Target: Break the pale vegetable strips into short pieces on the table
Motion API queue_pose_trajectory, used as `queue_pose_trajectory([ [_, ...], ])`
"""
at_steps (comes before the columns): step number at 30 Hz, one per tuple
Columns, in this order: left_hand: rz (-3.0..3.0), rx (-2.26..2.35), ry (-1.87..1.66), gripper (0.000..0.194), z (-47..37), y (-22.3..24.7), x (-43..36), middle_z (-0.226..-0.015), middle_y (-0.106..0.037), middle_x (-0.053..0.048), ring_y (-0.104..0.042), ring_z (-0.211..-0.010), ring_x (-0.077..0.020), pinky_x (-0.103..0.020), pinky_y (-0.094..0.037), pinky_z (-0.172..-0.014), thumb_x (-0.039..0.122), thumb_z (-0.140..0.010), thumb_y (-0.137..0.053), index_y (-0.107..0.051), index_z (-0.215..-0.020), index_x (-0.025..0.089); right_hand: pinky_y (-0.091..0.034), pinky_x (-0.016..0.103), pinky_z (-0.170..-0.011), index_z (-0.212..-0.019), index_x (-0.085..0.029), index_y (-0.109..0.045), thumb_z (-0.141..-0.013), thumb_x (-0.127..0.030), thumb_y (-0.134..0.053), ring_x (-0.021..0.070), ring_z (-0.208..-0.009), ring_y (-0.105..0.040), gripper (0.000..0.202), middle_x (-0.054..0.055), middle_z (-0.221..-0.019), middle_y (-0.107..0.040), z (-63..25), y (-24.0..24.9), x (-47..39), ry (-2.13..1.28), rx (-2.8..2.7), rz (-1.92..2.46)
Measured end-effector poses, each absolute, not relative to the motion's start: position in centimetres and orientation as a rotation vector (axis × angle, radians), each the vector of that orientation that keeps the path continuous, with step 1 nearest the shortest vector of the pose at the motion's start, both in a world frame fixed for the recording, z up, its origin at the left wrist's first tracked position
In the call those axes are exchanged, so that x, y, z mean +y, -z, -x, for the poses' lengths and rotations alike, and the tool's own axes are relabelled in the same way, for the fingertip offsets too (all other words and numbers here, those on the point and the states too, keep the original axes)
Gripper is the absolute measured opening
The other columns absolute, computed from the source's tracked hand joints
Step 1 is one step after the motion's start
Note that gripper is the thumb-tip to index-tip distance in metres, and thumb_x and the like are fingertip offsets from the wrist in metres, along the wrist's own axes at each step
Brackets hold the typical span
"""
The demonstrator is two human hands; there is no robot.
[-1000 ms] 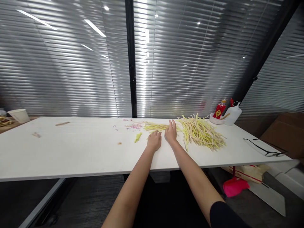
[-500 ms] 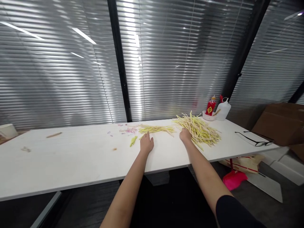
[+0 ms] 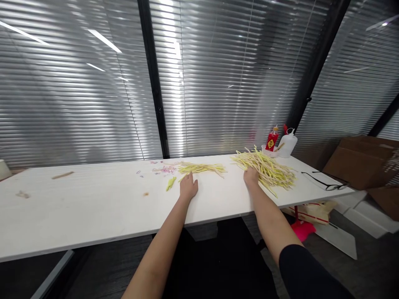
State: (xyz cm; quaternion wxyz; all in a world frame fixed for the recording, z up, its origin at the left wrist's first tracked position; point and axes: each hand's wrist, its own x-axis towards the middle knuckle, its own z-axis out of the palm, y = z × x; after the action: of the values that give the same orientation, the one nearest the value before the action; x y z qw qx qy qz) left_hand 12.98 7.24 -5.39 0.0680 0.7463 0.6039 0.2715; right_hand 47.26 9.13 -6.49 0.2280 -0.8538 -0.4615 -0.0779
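Observation:
My left hand [image 3: 188, 187] rests on the white table at the near edge of a small bundle of long, thin yellow and beige strands [image 3: 202, 167]. Its thumb stands apart and its fingers reach forward. A short yellow piece [image 3: 171, 183] lies just left of that hand. At the left edge of a larger, tangled pile of the same strands [image 3: 274, 170], my right hand [image 3: 251, 177] looks closed and touches the pile. Its fingertips are hidden, and I cannot tell whether any strands are within them.
Small pink and purple bits [image 3: 165, 169] are scattered left of the bundle. Behind the pile stand a red bottle [image 3: 272, 140] and a white squeeze bottle [image 3: 288, 143]. Black-framed glasses [image 3: 330, 186] lie at the table's right end. A thin brown stick [image 3: 62, 175] lies far left.
My right hand has moved right against the large pile, which has shifted slightly right and away from the small bundle. My left hand stays by the bundle. The view has turned slightly right.

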Motion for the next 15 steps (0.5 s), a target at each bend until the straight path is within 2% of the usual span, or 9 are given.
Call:
queue_pose_trajectory([
  [4, -2.253, 1.829, -0.819, 0.058, -13.0, 5.5, 7.4, -0.134, -0.049, -0.022, -0.043, -0.127, -0.0311, -0.041, -0.030, -0.105, 0.032, -0.088, -0.042, -0.035, -0.140, 0.010, -0.042, 0.031, -0.082, -0.097, -0.012, -0.068, -0.089, -0.021, -0.044, 0.0224, -0.093, -0.060, 0.027, 0.016, -0.097, -0.067, -47.9, 7.0, 9.1, 0.242, -1.332, 2.225],
  [11, -2.277, 1.868, -0.789, 0.057, -13.0, 5.6, 7.3, -0.134, -0.050, -0.021, -0.045, -0.126, -0.0306, -0.040, -0.033, -0.104, 0.030, -0.088, -0.041, -0.037, -0.138, 0.004, -0.040, 0.029, -0.083, -0.105, -0.016, -0.065, -0.091, -0.029, -0.039, 0.0205, -0.093, -0.058, 0.032, 0.011, -0.102, -0.067, -47.6, 7.5, 9.1, 0.234, -1.498, 1.731],
  [15, -2.280, 1.883, -0.786, 0.056, -13.0, 5.6, 7.3, -0.133, -0.051, -0.021, -0.047, -0.124, -0.0307, -0.040, -0.035, -0.102, 0.030, -0.087, -0.042, -0.038, -0.138, 0.006, -0.039, 0.031, -0.081, -0.114, -0.017, -0.063, -0.086, -0.023, -0.045, 0.0220, -0.092, -0.058, 0.033, 0.012, -0.102, -0.066, -46.2, 7.0, 9.2, 0.136, -1.468, 1.891],
])
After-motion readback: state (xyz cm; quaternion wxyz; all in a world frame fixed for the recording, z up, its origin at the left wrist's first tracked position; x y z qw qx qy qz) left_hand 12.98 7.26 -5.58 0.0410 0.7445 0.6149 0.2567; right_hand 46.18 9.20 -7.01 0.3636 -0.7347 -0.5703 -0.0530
